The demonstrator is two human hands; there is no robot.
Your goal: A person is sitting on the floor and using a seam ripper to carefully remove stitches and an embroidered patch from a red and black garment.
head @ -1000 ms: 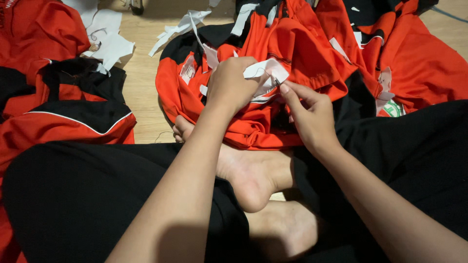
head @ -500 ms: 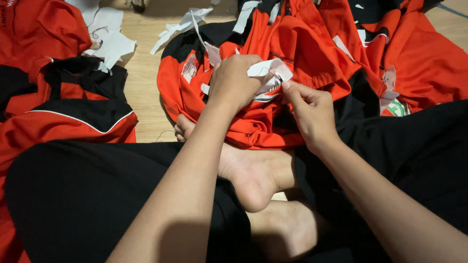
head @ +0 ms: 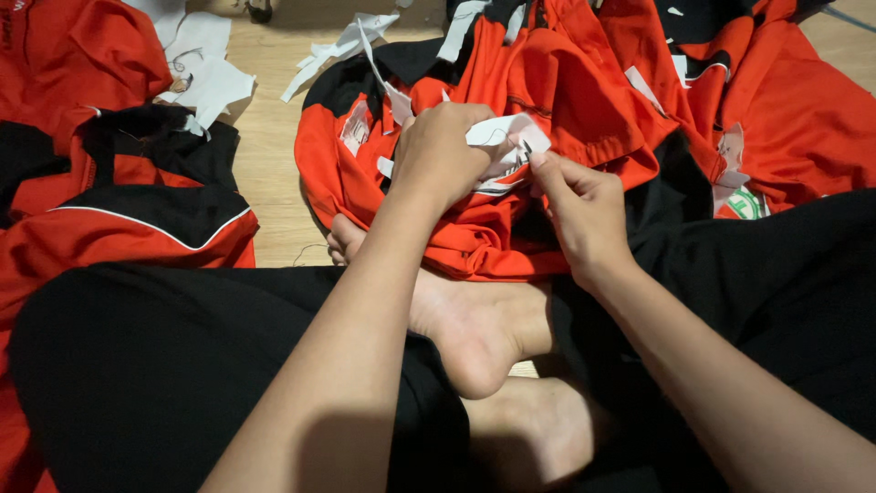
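The left hand (head: 440, 151) is closed into a loose fist around a crumpled white paper piece (head: 507, 146) and presses it against the red and black garment (head: 557, 100) that lies over the person's crossed bare feet. Just to the right of this grip, the right hand (head: 584, 208) has its thumb and forefinger pinched together on a small dark tool (head: 526, 152), thin and pointed, whose tip meets the edge of the same paper; what kind of tool it is I cannot tell, because it is too small. The other fingers of the right hand are curled in toward the palm. The two hands are very near each other, almost touching, with the paper between them. Directly under the grip the garment is bunched in folds, and below that one bare foot (head: 474, 329) rests on top of the other between the black trouser legs (head: 137, 365). Beyond the hands, farther from the person, more white paper strips (head: 342, 46) lie on the wooden floor (head: 269, 155) and on the cloth. Well to the left of the grip there is another pile of red and black garments (head: 119, 210) with white paper pieces (head: 205, 68) beside it. To the right, more red cloth (head: 794, 110) spreads out.
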